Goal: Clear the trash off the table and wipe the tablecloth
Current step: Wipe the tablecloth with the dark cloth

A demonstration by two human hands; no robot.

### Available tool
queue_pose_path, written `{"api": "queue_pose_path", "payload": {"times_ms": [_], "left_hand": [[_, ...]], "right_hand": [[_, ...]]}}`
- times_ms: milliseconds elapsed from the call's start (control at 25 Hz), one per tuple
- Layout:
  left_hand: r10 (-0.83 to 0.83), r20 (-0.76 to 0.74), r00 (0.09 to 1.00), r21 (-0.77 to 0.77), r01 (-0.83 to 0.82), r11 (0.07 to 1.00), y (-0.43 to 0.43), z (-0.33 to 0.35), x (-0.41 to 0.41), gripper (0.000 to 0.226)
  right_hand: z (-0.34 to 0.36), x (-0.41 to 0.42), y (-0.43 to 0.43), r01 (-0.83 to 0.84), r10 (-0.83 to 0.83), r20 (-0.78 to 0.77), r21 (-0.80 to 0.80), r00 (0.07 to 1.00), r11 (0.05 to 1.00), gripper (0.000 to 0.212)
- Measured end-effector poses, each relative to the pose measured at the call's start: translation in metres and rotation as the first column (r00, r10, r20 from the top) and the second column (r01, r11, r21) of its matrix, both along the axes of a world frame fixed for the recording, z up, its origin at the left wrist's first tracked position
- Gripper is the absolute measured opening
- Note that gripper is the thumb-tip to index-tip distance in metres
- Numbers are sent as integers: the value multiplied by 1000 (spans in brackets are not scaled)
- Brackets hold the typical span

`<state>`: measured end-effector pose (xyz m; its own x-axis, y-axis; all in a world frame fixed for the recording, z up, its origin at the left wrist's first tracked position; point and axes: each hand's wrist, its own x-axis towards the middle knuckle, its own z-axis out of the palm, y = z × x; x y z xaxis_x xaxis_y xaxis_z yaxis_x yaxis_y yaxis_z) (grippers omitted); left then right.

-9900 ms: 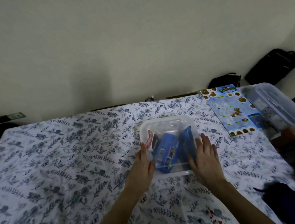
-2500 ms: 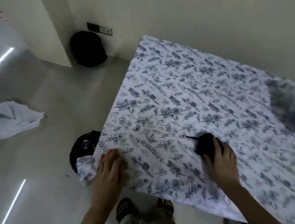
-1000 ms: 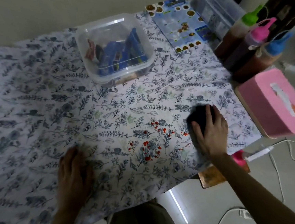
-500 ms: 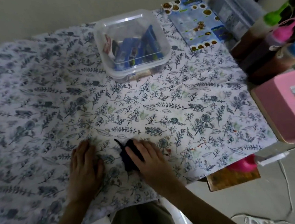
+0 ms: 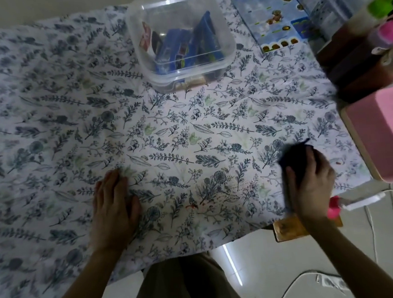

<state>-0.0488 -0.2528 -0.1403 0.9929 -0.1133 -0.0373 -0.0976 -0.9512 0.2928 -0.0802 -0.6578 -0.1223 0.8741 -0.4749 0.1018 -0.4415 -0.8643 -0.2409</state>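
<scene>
One tub [image 5: 181,38] of trash sits at the far side of one tablecloth [image 5: 165,132]. The left hand [image 5: 114,203] lies flat, fingers spread, while the right hand [image 5: 309,181], curled on one dark rag [image 5: 294,157], has swept from beside the left hand to the tablecloth's right edge

A: Setting?
B: Home, dining-type room. Floral tablecloth [image 5: 170,132] over the table, clear snack tub [image 5: 181,43] at 12 o'clock, sauce bottles [image 5: 371,45] at 2, pink tissue box [image 5: 389,132] at 3, tiled floor [image 5: 283,260].
</scene>
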Motion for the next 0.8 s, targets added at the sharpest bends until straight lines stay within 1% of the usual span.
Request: {"api": "queue_pose_path", "payload": {"times_ms": [80,120,160,200,240,280,360,400,480,520,560,640,680,720,760,800], "left_hand": [[2,-8,1000,7,-1,1000,0,0,1,53],[6,-13,1000,8,-6,1000,0,0,1,52],[11,-15,1000,6,-11,1000,-1,0,1,52],[13,-16,1000,5,-13,1000,-1,0,1,52],[13,-18,1000,1,-13,1000,-1,0,1,53],[11,-17,1000,-3,-11,1000,-2,0,1,54],[12,-9,1000,-5,-12,1000,-1,0,1,55],[16,-7,1000,-5,-16,1000,-1,0,1,55],[18,-14,1000,-8,-18,1000,-2,1,1,56],[18,-18,1000,-6,-18,1000,-2,2,1,57],[16,-21,1000,-3,-16,1000,-2,2,1,57],[9,-21,1000,6,-9,1000,-2,2,2,57],[8,-22,1000,15,-7,1000,-1,1,2,57],[10,-27,1000,26,-9,1000,-1,0,1,58],[14,-30,999,33,-13,999,0,0,1,58],[19,-34,999,37,-18,999,1,0,1,59]], "right_hand": [[-3,1,64,-124,125,-9,55,992,991,65],[-5,0,99,-222,223,-5,79,975,972,67],[-7,-2,133,-346,347,4,66,938,936,71],[-12,-5,166,-487,487,10,1,874,874,75],[-18,-11,193,-615,616,-19,-74,788,785,75],[-22,-17,211,-701,703,-35,-121,711,703,68],[-27,-21,211,-761,770,5,-152,638,631,54],[-26,-22,194,-786,796,-2,-158,606,598,55],[-24,-24,137,-828,836,-47,-184,546,530,64],[-23,-23,98,-814,822,-33,-167,568,556,67],[-22,-19,53,-768,773,-21,-129,634,627,67],[-8,-2,-29,-606,603,-58,-96,795,790,63],[2,9,-56,-483,478,-70,-88,876,871,64],[6,21,-70,-344,339,-66,-91,938,934,65],[6,35,-69,-209,206,-45,-91,978,974,65],[3,51,-55,-110,109,-17,-76,994,991,63]]}}
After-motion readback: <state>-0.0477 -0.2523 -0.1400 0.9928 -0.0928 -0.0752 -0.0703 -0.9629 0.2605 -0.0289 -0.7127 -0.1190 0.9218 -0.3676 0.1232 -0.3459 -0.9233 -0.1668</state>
